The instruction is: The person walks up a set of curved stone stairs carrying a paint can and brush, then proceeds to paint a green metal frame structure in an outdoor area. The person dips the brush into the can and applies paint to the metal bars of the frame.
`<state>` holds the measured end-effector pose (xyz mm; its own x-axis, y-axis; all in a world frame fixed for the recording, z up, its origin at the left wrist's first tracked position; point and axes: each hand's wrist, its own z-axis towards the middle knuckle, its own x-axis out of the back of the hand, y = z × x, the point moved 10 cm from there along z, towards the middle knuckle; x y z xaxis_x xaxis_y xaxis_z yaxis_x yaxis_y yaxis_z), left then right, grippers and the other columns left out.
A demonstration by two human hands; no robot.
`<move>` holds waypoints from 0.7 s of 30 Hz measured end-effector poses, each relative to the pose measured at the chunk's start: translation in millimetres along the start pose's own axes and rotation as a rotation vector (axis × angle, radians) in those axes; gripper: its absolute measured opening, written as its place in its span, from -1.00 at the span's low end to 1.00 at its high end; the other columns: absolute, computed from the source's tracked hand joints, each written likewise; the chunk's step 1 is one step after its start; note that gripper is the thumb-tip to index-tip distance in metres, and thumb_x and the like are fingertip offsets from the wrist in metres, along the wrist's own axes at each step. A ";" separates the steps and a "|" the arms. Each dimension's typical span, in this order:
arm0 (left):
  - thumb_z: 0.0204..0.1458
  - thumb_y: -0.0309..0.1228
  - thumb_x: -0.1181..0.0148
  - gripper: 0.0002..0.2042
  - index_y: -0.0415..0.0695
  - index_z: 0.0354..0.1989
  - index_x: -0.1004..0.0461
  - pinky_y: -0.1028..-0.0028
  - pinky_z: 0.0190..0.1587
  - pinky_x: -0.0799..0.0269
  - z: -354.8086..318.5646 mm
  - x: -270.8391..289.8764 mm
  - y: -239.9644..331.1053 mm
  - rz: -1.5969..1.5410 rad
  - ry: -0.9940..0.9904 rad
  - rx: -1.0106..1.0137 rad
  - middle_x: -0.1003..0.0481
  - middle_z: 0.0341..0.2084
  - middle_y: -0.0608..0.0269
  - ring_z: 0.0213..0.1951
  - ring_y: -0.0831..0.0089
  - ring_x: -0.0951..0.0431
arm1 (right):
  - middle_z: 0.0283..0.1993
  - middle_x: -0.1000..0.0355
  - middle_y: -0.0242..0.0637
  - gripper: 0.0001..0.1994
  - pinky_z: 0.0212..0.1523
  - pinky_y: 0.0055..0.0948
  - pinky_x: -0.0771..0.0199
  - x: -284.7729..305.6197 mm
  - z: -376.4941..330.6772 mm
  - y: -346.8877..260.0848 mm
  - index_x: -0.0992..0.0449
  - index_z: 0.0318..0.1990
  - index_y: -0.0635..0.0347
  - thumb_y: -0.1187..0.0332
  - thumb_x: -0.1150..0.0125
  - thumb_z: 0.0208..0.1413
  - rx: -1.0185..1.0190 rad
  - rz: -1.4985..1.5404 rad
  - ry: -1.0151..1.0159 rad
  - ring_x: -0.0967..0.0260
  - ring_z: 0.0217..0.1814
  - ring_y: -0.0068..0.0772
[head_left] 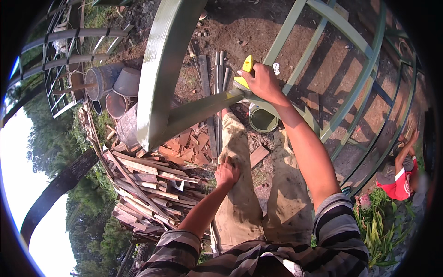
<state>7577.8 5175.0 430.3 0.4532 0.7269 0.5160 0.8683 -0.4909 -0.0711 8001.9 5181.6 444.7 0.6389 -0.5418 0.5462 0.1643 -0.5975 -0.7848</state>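
Observation:
In my right hand [265, 83] is a paintbrush with a yellow handle [249, 64], my fingers closed around it. Its bristle end presses on a green-painted bar [203, 110] where that bar meets other parts of a green frame. My left hand [227, 173] rests on my left trouser leg [235, 198], its fingers curled in; whether anything is inside them is hidden. Below the bar, near my feet, a paint can [251, 121] holds green paint. A wide, glossy green board [159, 69] rises at the left end of the bar.
Green slatted frames [350, 106] stand on the right. A heap of wood offcuts [152, 184] lies at left, with several buckets [127, 83] beyond it. Metal bars [219, 74] lie on the dirt ahead. Another person in red [399, 184] sits at the far right.

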 end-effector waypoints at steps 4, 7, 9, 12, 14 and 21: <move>0.17 -0.06 -0.05 -0.52 -0.07 0.17 -0.42 0.08 0.17 -0.44 -1.7 6.7 0.6 -0.031 0.003 -0.024 -0.44 0.19 -0.05 0.15 -0.05 -0.50 | -0.42 -0.51 0.18 -0.53 -0.29 -0.01 -0.49 25.2 16.8 34.2 -0.53 -0.39 0.39 0.03 -0.35 0.17 -0.076 0.200 0.181 -0.54 -0.31 0.21; 0.18 -0.05 -0.05 -0.53 -0.06 0.16 -0.43 0.09 0.18 -0.43 2.5 3.4 -4.7 -0.038 -0.047 0.004 -0.43 0.20 -0.06 0.16 -0.06 -0.48 | -0.43 -0.52 0.18 -0.51 -0.29 -0.01 -0.51 -4.4 11.6 32.4 -0.53 -0.39 0.39 0.00 -0.35 0.16 -0.133 -0.075 0.024 -0.55 -0.32 0.21; 0.18 -0.04 -0.04 -0.50 -0.05 0.21 -0.42 0.10 0.21 -0.41 3.0 3.3 -8.1 -0.048 -0.076 0.040 -0.43 0.22 -0.05 0.19 -0.05 -0.47 | -0.46 -0.51 0.16 -0.50 -0.33 -0.02 -0.51 2.7 24.8 17.9 -0.54 -0.39 0.39 -0.01 -0.36 0.15 -0.072 -0.094 0.065 -0.54 -0.36 0.21; 0.18 -0.04 -0.05 -0.44 -0.04 0.31 -0.37 0.13 0.27 -0.35 4.6 -8.0 -23.3 -0.058 0.050 -0.004 -0.41 0.25 -0.04 0.24 -0.02 -0.43 | -0.49 -0.50 0.13 -0.49 -0.37 -0.05 -0.51 21.9 45.1 -21.7 -0.54 -0.40 0.40 -0.02 -0.34 0.16 0.013 -0.047 0.163 -0.53 -0.40 0.20; 0.18 -0.04 -0.05 -0.41 -0.03 0.35 -0.34 0.14 0.30 -0.32 7.6 -8.6 -19.4 -0.065 -0.029 0.019 -0.40 0.27 -0.04 0.25 -0.01 -0.41 | -0.47 -0.52 0.13 -0.57 -0.33 0.01 -0.52 3.6 57.1 -11.9 -0.56 -0.40 0.37 0.06 -0.35 0.15 0.088 -0.150 0.117 -0.55 -0.38 0.19; 0.17 -0.03 -0.06 -0.40 -0.04 0.35 -0.33 0.12 0.25 -0.37 5.9 4.7 -13.0 -0.060 -0.017 -0.014 -0.43 0.23 -0.06 0.22 0.00 -0.43 | -0.35 -0.56 0.16 -0.59 -0.17 0.02 -0.55 -30.7 71.0 45.1 -0.58 -0.36 0.39 0.09 -0.35 0.12 -0.152 0.060 0.062 -0.57 -0.23 0.22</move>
<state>7569.9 5187.6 428.6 0.4037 0.7635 0.5041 0.8913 -0.4525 -0.0284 8043.0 5213.3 371.7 0.5961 -0.6118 0.5199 0.0085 -0.6427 -0.7660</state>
